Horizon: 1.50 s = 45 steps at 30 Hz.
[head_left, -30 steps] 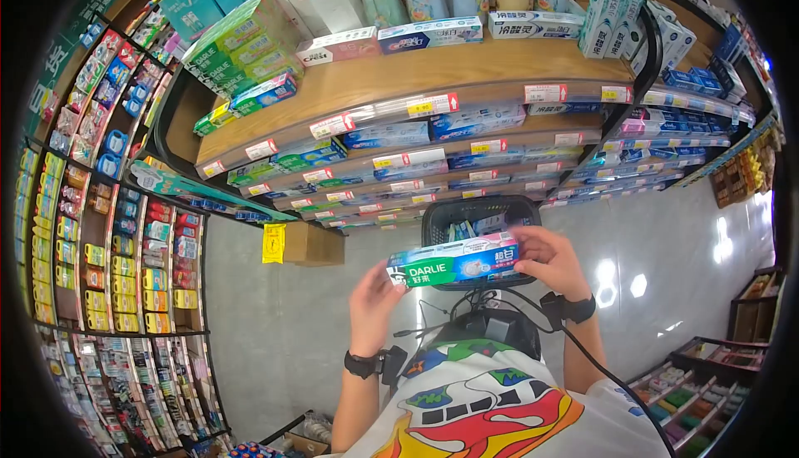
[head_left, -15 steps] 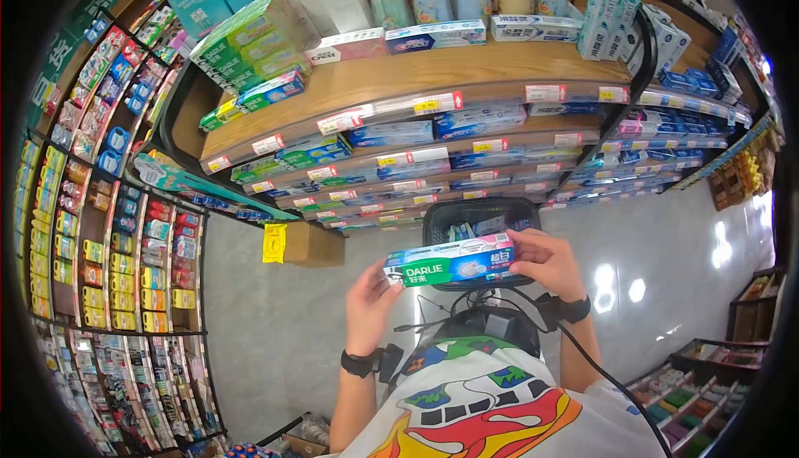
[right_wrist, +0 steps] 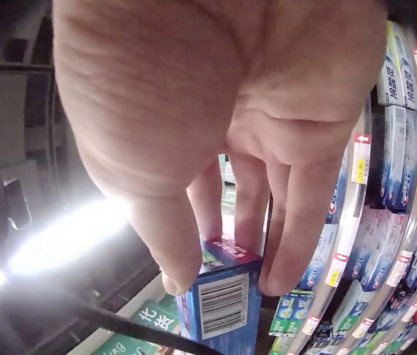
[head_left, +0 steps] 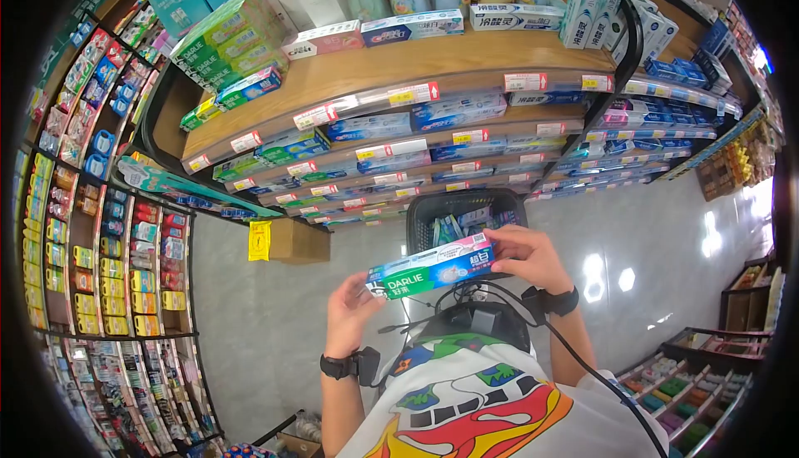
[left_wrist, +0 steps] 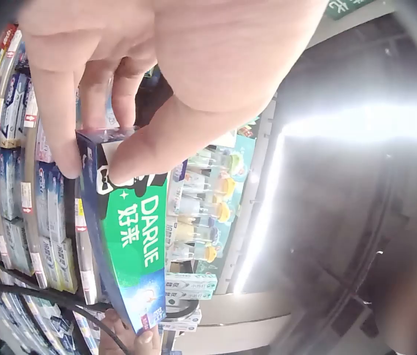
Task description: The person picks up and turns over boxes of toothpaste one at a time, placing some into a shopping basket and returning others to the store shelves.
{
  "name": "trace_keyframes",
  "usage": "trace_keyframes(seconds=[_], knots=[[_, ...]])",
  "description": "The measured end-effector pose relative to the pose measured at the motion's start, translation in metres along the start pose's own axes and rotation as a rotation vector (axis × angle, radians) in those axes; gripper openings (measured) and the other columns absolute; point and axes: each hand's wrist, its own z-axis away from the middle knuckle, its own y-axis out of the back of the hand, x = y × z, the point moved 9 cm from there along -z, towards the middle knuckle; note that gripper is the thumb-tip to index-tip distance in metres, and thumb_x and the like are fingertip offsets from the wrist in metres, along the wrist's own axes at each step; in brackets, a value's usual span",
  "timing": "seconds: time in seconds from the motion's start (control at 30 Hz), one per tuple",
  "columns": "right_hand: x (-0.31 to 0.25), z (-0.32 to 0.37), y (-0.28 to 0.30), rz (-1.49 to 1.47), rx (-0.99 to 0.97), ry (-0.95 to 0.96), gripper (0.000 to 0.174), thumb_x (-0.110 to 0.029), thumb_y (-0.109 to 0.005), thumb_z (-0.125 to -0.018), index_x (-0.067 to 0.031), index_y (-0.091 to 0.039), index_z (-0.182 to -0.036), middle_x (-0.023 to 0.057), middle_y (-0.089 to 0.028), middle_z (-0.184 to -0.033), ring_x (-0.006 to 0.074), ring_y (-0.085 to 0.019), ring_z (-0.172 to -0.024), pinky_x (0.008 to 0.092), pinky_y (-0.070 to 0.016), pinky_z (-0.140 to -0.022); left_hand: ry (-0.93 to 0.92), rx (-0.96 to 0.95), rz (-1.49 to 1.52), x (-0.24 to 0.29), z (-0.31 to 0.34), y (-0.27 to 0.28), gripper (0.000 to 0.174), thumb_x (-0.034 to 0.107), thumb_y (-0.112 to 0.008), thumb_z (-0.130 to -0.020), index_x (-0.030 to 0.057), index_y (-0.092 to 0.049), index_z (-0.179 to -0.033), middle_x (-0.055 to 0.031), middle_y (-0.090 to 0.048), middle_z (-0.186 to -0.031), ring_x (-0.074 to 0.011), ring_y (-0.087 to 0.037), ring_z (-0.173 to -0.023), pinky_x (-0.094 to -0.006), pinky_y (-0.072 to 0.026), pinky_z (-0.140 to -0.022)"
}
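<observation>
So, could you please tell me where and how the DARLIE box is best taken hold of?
I'd pinch the DARLIE box near its two short ends, one hand coming from each side, thumbs opposing fingers. It is long and slim and held roughly crosswise, so each end suits a pinch; the left hand and the right hand grip it there.

Head view, downward — close wrist views share the box (head_left: 431, 272).

There are 2 hands (head_left: 348, 312) (head_left: 533, 260), 1 held box (head_left: 433, 272) and 1 basket (head_left: 421, 223).
</observation>
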Motion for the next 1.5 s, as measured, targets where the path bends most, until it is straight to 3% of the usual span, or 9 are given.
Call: trace_keyframes(seconds=[0.27, 0.47, 0.87, 1.17, 1.5], knots=[[0.004, 0.007, -0.001, -0.029, 0.005, -0.063, 0.059, 0.013, -0.073, -0.08, 0.0029, -0.06, -0.136, 0.0102, -0.062, -0.122, 0.018, -0.065, -0.101, 0.0301, -0.0583, -0.088, -0.065, -0.073, 0.119, -0.005, 0.005, -0.002, 0.048, -0.008, -0.074, -0.082, -0.0016, -0.056, -0.126, -0.0096, -0.062, -0.125, -0.0186, -0.061, -0.113, -0.0326, -0.0506, -0.096], [0.012, 0.007, -0.005, -0.063, 0.008, -0.06, 0.06, 0.016, -0.071, -0.078, 0.0042, -0.059, -0.136, 0.0107, -0.062, -0.121, 0.0195, -0.066, -0.101, 0.0308, -0.0587, -0.088, 0.004, -0.023, 0.106, -0.001, 0.013, 0.009, 0.042, 0.0, -0.073, -0.088, -0.0051, -0.059, -0.127, -0.0104, -0.067, -0.118, -0.0161, -0.066, -0.102, -0.03, -0.0543, -0.09], [0.003, 0.0, -0.044, -0.04, -0.088, -0.013, 0.059, 0.013, -0.074, -0.079, 0.0057, -0.058, -0.135, 0.0098, -0.061, -0.116, 0.0203, -0.067, -0.1, 0.0314, -0.0576, -0.088, -0.096, 0.067, 0.061, -0.002, 0.03, 0.035, 0.045, -0.002, -0.075, -0.087, -0.0106, -0.056, -0.127, -0.0125, -0.067, -0.115, -0.0183, -0.066, -0.108, -0.0316, -0.0539, -0.094], [0.01, -0.005, -0.067, -0.02, -0.104, -0.11, 0.058, 0.008, -0.077, -0.079, 0.0056, -0.059, -0.134, 0.0105, -0.067, -0.114, 0.0171, -0.067, -0.098, 0.0298, -0.0575, -0.086, -0.029, 0.055, 0.172, -0.023, 0.041, 0.062, 0.041, -0.003, -0.075, -0.085, -0.0055, -0.058, -0.122, -0.0101, -0.068, -0.113, -0.017, -0.066, -0.102, -0.0309, -0.0542, -0.089], [0.014, -0.003, -0.067, 0.001, -0.104, -0.114, 0.058, 0.008, -0.077, -0.079, 0.0058, -0.057, -0.134, 0.0119, -0.068, -0.115, 0.0172, -0.068, -0.1, 0.0308, -0.0582, -0.086, -0.04, 0.018, 0.257, -0.02, 0.042, 0.059, 0.042, -0.005, -0.075, -0.082, -0.0038, -0.058, -0.12, -0.0097, -0.067, -0.113, -0.0176, -0.065, -0.105, -0.0323, -0.0518, -0.093]])
